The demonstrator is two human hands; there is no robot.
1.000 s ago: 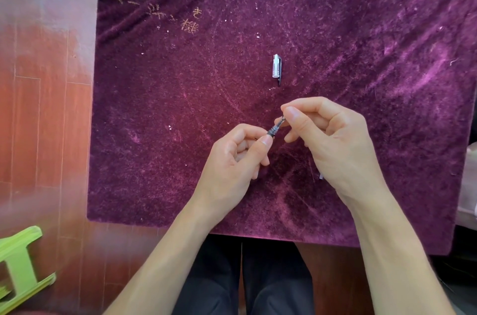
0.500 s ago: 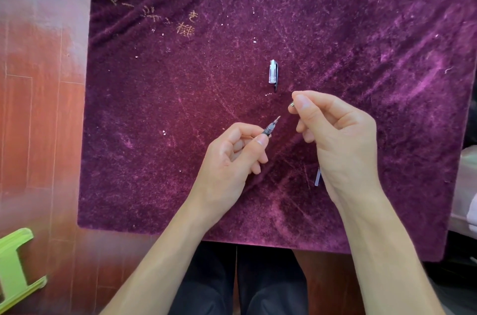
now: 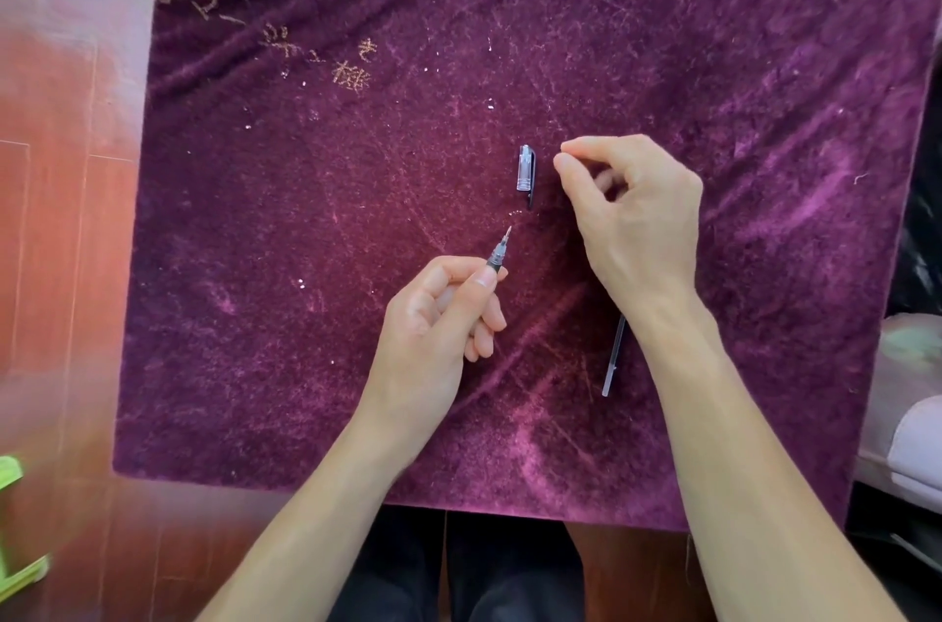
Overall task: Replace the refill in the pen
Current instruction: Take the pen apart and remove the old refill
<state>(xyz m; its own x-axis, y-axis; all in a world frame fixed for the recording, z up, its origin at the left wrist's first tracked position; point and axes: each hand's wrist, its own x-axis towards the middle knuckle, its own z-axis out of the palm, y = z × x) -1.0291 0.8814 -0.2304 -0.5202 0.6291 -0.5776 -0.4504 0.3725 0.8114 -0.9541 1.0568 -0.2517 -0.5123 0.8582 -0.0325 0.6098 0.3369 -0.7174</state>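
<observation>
My left hand (image 3: 438, 315) grips a pen part (image 3: 498, 254) whose dark collar and metal tip stick out past my thumb, pointing up and right. My right hand (image 3: 637, 219) hovers above it beside the clear pen cap (image 3: 526, 173) with a black clip, which lies on the purple velvet cloth (image 3: 306, 213). Thumb and forefinger are pinched together on a tiny piece that barely shows. A thin clear tube (image 3: 613, 359) lies on the cloth, partly hidden under my right wrist.
The cloth covers a small table with gold embroidered characters (image 3: 351, 71) at the back left. Red-brown floor lies to the left, with a green stool (image 3: 12, 529) at the lower left. Pale objects (image 3: 912, 417) sit past the right edge. My legs are below the front edge.
My right hand pulled away from the pen tip, taking a tiny grey piece, and moved up beside the cap. The left hand held the pen part steady. The tube under my wrist came into view.
</observation>
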